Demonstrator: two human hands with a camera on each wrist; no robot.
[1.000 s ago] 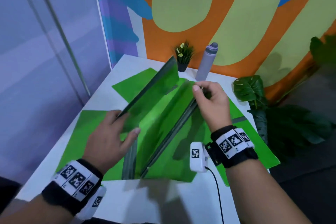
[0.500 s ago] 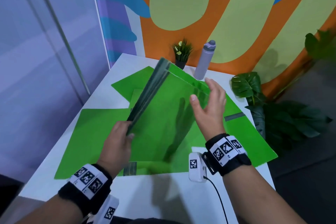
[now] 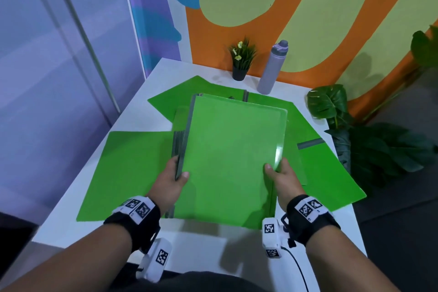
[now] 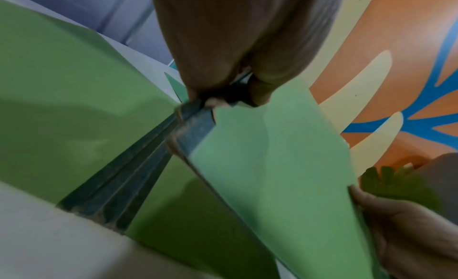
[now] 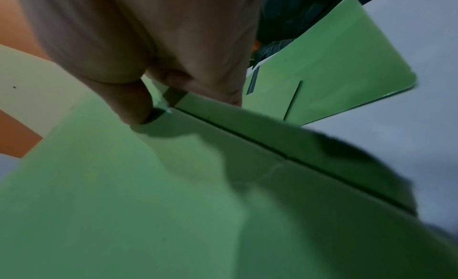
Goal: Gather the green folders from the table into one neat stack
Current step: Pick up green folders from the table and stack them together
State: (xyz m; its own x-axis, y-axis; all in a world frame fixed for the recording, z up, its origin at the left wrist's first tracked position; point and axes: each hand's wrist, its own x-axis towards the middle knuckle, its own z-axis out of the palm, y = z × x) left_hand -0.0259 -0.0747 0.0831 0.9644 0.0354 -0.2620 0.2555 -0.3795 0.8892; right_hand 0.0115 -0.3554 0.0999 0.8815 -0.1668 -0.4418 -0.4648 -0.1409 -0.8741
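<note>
Your left hand (image 3: 171, 181) pinches the closed green folder (image 3: 233, 161) at its grey spine; your right hand (image 3: 284, 179) grips its opposite edge. Three open folders (image 3: 132, 173) lie beneath on the table (image 3: 71, 225).

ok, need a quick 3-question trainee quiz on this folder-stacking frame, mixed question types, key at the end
1. True or false: the closed green folder is gripped by the left hand only.
2. Multiple choice: the grey bottle stands (A) at the table's far edge beside the small potted plant, (B) on the folders, (C) on the floor.
3. Fill in: the open folders lying spread on the white table sit ____ the held folder.

Key: 1 false, the right hand grips its other side; 2 A; 3 underneath.
</note>
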